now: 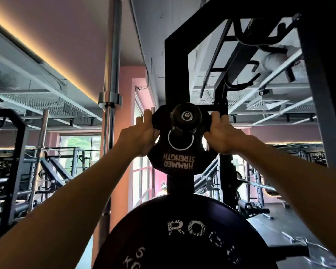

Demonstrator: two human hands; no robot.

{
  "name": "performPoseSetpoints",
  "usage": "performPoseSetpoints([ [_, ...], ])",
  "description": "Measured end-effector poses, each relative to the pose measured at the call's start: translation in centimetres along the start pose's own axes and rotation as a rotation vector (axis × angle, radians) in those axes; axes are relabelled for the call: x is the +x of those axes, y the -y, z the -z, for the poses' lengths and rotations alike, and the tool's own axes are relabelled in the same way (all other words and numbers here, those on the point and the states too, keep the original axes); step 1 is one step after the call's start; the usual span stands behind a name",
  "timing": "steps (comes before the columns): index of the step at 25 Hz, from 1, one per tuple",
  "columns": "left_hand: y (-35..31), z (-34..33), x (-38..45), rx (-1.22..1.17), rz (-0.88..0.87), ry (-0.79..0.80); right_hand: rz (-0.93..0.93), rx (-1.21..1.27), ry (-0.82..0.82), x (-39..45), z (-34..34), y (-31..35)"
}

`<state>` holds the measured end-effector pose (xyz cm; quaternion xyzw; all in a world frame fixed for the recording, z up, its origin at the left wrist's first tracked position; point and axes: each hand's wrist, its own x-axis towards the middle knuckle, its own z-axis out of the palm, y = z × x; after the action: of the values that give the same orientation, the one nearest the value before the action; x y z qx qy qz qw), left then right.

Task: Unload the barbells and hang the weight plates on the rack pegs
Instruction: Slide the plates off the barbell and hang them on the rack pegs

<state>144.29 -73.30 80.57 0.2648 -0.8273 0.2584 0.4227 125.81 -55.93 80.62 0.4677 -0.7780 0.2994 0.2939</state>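
I hold a small black weight plate (179, 162), its white lettering upside down, up against the black rack upright (176, 74). My left hand (144, 133) grips its left edge and my right hand (221, 134) grips its right edge. The rack peg (186, 115), black with a metal end cap, pokes toward me through or just above the plate's steel-ringed centre hole (180, 139). Below it a large black bumper plate (182, 235) hangs on a lower peg of the same upright.
A chrome barbell (112, 65) stands upright just left of the rack. Black hooks and crossbars (246, 61) fill the rack frame at upper right. More racks and benches (47, 167) stand at left, with windows behind them.
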Motion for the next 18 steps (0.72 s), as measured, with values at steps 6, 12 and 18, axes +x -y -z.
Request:
performPoseSetpoints([
  [6,-2.8,3.2,-4.2,-0.114,0.113,0.14,-0.029,0.164,0.083,-3.8,0.0,0.6],
  [12,-4.2,6.2,-10.6,-0.159,0.067,0.287,0.024,0.122,0.247,-10.4,2.2,-0.9],
  [18,-7.0,10.8,-17.4,-0.155,0.137,0.427,0.089,0.12,0.311,-17.9,5.3,-3.1],
])
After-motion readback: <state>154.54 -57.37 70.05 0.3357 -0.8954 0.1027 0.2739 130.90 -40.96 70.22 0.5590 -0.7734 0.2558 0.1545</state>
